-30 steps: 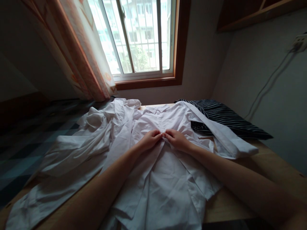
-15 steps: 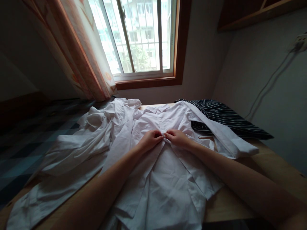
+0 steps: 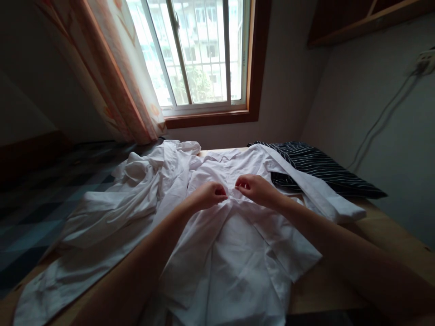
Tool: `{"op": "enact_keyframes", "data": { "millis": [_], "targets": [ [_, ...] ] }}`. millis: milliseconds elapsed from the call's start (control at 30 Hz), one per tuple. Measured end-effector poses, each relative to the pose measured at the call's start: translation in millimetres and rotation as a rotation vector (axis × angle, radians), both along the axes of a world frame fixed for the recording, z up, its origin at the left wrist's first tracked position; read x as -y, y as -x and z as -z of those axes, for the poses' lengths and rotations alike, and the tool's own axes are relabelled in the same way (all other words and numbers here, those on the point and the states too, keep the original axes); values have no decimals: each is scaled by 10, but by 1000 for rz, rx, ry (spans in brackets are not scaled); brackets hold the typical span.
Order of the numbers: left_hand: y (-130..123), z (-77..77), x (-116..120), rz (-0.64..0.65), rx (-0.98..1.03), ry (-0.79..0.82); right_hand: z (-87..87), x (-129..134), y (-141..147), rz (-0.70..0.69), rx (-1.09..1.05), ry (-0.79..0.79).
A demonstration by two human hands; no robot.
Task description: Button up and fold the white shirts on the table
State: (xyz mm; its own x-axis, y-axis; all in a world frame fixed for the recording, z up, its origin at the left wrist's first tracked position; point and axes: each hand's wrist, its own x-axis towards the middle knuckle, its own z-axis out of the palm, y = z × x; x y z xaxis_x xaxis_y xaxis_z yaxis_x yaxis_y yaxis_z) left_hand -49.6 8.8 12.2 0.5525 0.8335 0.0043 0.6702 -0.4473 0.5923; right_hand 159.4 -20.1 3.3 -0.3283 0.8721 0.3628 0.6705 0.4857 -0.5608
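Note:
A white button-up shirt lies front up, collar away from me, joined at mid-chest and spreading apart below. My left hand is closed at the front placket, thumb and finger pinching at the shirt; the exact grip is partly hidden. Just to the right, my right hand hovers over the placket, its fingers bent and loosely apart, with nothing seen in them. A small gap separates the two hands.
A second white garment lies crumpled on the left, against the shirt. Behind its right sleeve is a black striped cloth item. The wooden board lies underneath, beside a checked bed cover. A window and curtain stand beyond.
My hands were together, pinching the placket. They have moved apart: the right has let go and risen slightly, and the left has shifted a little left. The shirt's lower flaps have settled slightly.

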Motion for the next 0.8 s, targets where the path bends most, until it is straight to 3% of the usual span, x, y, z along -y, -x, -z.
{"op": "enact_keyframes", "data": {
  "millis": [100,233,467,800],
  "targets": [
    [19,-175,111,111,-59,55,-105,123,23,-52,46,12],
    [49,-272,340,172,-107,-4,-15,308,-15,-60,112,52],
    [247,-69,584,89,-162,-23,304,462,-207,-16,182,108],
    [216,17,771,81,-336,-109,258,678,-105,76,338,61]
  ]
}}
